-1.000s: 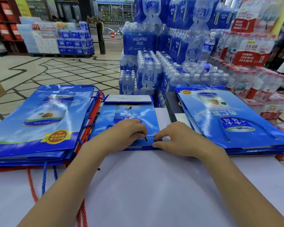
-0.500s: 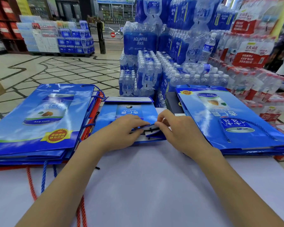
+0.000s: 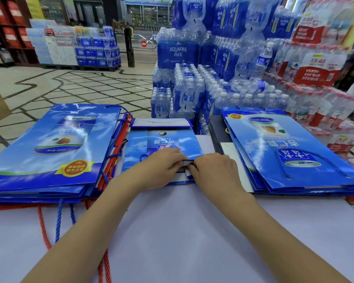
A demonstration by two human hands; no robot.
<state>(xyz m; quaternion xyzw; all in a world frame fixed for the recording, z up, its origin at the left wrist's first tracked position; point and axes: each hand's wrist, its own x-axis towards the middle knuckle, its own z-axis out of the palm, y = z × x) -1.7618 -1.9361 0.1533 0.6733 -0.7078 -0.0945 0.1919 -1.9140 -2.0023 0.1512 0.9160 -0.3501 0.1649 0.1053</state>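
I judge the job about midway. The blue paper bag (image 3: 166, 142) lies flat on the white table (image 3: 182, 231), between the left stack (image 3: 49, 144) and the right stack (image 3: 294, 152) of bags like it. Its far flap is folded over, but its near rim is not yet tidy.

My left hand (image 3: 157, 170) and right hand (image 3: 215, 172) meet at that rim. Both have their fingertips curled and pinching its edge, so neither is free. A loop of the blue cord handle (image 3: 141, 157) shows just beside my left hand.

What is left, I think, is to tuck the cord in, press the fold flat and lay the bag on 1 of the 2 stacks.

The bag is glossy sky blue with a printed can, upside down to me, and white inside at the rim.
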